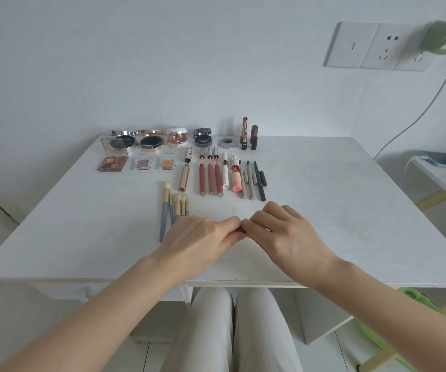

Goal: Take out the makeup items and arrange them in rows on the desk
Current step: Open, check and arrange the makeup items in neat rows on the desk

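Hands meet mid-desk: left hand [200, 238] and right hand [283, 233] both pinch a small dark item [240, 230] between fingertips, brushes [175, 208] just beyond the left fingers.

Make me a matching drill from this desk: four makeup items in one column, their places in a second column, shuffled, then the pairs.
Things:
1. four-pan eyeshadow palette
2. upright lipsticks
3. makeup brushes
4. three red lip gloss tubes

Places:
A. back row, right end, standing
B. nearest row, just left of the left hand
C. middle row, left end
D. middle row, lying side by side, right of the rose-gold tube

Pairs: 1-C, 2-A, 3-B, 4-D
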